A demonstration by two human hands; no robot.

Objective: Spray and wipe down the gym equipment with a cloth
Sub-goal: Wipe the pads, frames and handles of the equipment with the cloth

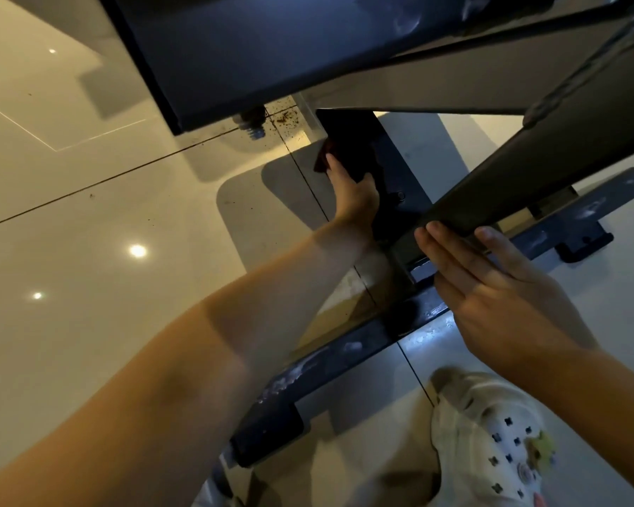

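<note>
I look down through the frame of a dark metal gym bench [344,38]. My left hand [352,192] reaches under it and presses a dark red cloth [324,159] against a dark upright part of the frame [392,170]; most of the cloth is hidden. My right hand [491,287] rests with straight fingers on the lower end of a slanted steel tube [527,184]. A dark blue base bar [344,356] crosses the floor below, streaked with white smears. No spray bottle is in view.
Glossy pale floor tiles [88,250] spread to the left, with brown crumbs [286,117] near a threaded foot [257,129]. A white clog [498,437] on my foot stands at the bottom right. A second bar with a rubber foot [582,247] lies right.
</note>
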